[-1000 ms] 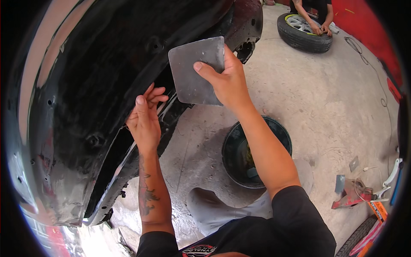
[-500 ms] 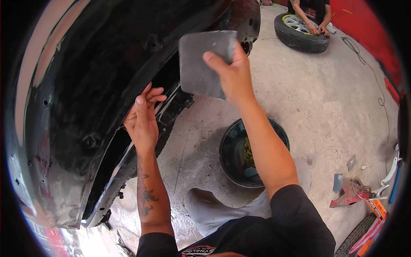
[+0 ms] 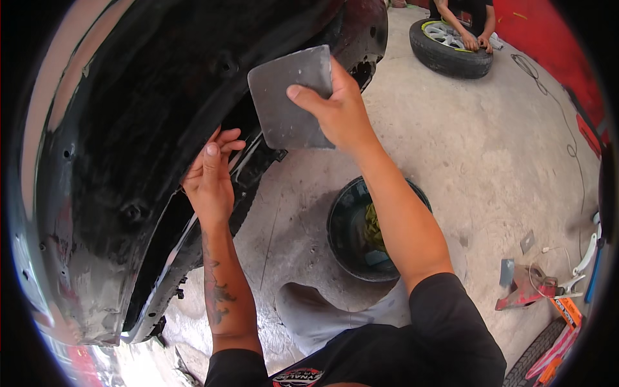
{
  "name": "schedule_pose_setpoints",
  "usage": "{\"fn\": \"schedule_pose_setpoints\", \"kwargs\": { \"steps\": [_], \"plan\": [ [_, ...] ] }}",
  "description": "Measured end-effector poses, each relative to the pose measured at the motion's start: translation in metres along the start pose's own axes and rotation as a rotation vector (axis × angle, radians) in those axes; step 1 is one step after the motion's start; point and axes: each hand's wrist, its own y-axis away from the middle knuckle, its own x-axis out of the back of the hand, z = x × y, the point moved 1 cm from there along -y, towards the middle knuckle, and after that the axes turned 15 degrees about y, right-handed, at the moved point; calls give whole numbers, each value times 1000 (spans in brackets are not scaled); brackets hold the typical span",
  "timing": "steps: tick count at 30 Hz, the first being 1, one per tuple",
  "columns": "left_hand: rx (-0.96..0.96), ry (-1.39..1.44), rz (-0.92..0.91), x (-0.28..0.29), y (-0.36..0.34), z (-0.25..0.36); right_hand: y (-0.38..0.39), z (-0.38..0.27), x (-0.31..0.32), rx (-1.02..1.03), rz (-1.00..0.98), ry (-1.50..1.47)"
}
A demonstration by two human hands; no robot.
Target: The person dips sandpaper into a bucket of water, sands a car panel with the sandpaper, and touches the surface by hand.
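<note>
My right hand grips a square dark grey sheet of sandpaper by its right side, thumb flat on the face toward me and fingers hidden behind. The sheet is in front of the edge of a large black car panel; whether it touches the panel cannot be seen. My left hand rests at that panel's lower edge, thumb raised and fingers apart, loosely curled. Some of its fingertips are hidden at the edge. Dull and scuffed patches mark the panel, which has several small holes.
Below my right forearm stands a dark bucket with a yellow-green cloth inside. A co-worker's hands work on a wheel at the far right. A cable, a red metal stand and a tyre lie along the right.
My right hand and the sandpaper have shifted left and tilted slightly. The left hand keeps its place at the panel edge, and the whole view has moved a little.
</note>
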Motion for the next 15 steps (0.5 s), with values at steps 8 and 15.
{"fn": "schedule_pose_setpoints", "kwargs": {
  "steps": [8, 15],
  "plan": [
    [47, -42, 23, -2, 1, 3, -1, -1, -1, 35, -28, 23],
    [62, -9, 3, 1, 1, 1, -3, 0, 0, -13, -8, -90]
  ]
}}
